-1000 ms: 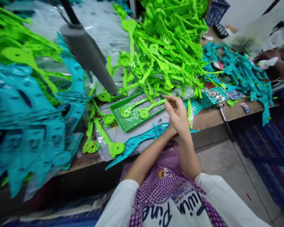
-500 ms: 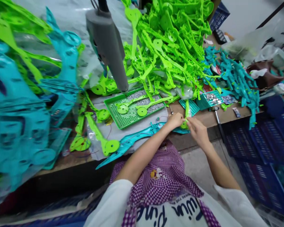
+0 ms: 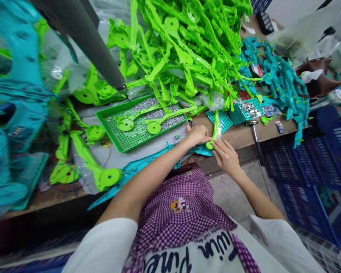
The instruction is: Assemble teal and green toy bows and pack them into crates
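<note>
Disc [image 3: 209, 145] nearward, green stem [image 3: 216, 127] away

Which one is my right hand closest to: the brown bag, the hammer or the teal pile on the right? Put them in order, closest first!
From your right hand:
1. Hammer: just to its right.
2. Teal pile: farther right, past the hammer.
3. Brown bag: farthest, beyond the pile.

The lime-green plastic piece [image 3: 216, 128] lies round end toward the table's [image 3: 243, 137] near edge. The long turquoise plastic piece [image 3: 138, 165] stretches along that edge, pointed tip overhanging.
</note>
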`<state>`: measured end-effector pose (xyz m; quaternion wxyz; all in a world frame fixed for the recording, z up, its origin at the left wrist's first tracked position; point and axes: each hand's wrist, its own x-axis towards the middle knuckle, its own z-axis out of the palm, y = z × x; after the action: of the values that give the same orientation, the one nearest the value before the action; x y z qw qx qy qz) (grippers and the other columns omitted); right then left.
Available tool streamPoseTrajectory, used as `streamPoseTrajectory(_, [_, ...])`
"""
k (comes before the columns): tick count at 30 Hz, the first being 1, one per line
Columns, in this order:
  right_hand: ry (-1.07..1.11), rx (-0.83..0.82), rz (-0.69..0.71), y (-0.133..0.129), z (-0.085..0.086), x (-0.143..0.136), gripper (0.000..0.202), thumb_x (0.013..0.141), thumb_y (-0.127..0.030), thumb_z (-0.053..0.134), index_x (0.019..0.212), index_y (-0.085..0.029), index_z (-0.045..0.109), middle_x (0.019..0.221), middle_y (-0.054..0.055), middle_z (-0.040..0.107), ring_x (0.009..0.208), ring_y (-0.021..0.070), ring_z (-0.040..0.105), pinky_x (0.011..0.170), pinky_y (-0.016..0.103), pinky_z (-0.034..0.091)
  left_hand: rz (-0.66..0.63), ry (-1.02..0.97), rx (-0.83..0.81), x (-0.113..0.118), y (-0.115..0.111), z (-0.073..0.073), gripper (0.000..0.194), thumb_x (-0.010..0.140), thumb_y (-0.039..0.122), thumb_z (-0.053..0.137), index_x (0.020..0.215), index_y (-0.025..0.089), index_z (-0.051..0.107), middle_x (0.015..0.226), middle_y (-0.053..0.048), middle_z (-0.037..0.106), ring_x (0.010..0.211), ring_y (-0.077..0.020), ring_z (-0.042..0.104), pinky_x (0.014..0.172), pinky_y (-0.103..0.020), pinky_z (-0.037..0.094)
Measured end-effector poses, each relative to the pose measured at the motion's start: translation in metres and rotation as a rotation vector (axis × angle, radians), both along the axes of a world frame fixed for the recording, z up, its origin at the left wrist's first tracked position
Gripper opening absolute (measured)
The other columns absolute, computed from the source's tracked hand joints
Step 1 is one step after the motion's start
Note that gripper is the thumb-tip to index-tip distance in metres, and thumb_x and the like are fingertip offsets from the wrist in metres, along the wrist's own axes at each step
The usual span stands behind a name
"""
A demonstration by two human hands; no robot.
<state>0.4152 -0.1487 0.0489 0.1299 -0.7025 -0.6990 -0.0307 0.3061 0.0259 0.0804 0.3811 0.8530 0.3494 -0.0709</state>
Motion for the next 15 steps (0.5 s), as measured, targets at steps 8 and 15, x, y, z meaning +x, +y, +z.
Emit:
streamPoseTrajectory(8, [0.05,-0.003,-0.052,-0.001,-0.002,-0.002,0.037,0.099,-0.025,0.046,0.131,-0.023,0.065,0.134,0.009,0.065,0.127,0.0225,0.061,0.112,0.048,0.045,-0.004,-0.051,-0.043,-0.006,0.007,0.0,0.016,0.08,0.038,0.072,0.085,0.025,0.079,0.088,-0.004,0.078,0.099,-0.0245,0.067,0.098,-0.041,0.034])
streamPoseTrajectory(15, [0.291,0.038,-0.011,0.016,0.049,-0.004,0.03,0.097,-0.033,0.051,0.115,-0.023,0.073,0.116,0.011,0.075,0.113,0.0261,0.069,0.102,0.051,0.053,-0.02,-0.125,0.114,-0.012,-0.014,0.003,0.023,0.087,0.02,0.059,0.101,0.022,0.077,0.104,-0.01,0.076,0.11,-0.0308,0.064,0.103,-0.055,0.028])
